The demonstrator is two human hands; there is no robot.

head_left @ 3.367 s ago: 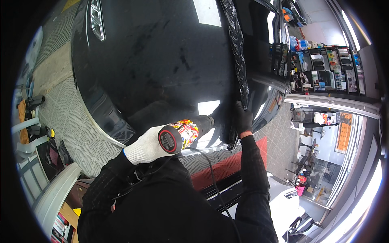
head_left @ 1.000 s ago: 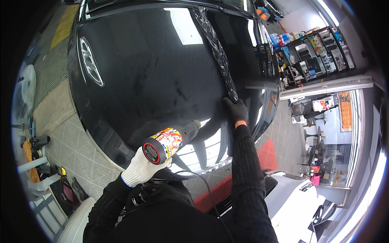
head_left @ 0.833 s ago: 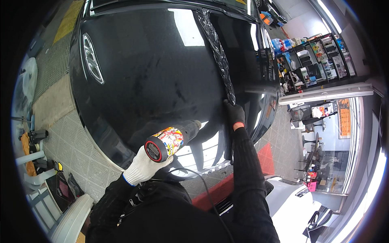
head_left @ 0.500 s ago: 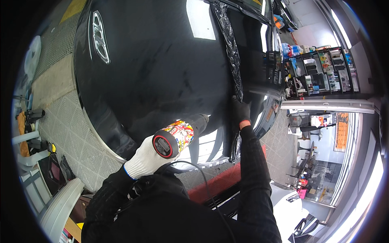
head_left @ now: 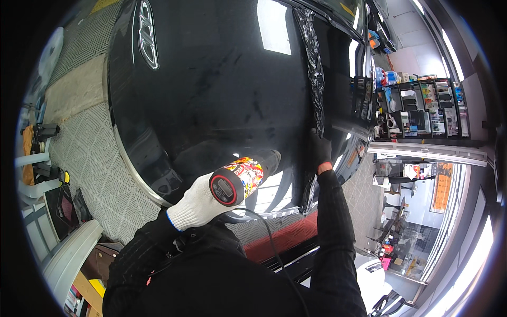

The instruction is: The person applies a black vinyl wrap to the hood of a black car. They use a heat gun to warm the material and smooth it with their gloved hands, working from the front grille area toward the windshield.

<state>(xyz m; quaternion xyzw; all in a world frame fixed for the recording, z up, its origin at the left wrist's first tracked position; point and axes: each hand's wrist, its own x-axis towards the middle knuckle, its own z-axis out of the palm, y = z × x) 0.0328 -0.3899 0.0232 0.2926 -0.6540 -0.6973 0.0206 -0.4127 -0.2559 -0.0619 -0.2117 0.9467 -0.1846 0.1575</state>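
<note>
Nearby, the white-gloved left hand is wrapped around a colourful heat gun, its nozzle pointing right over a glossy black car. To the right, the black-gloved right hand touches crumpled black film running far across the car; whether it is clamped, I cannot tell. Far right stand stocked shelves.

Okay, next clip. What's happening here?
A person stands at a black car's hood. The left hand, in a white glove, holds a corded heat gun, its nozzle over the hood's near end. The right hand, in a black glove, is at a crumpled strip of black film running along the hood; its exact grip is hard to make out.
</note>
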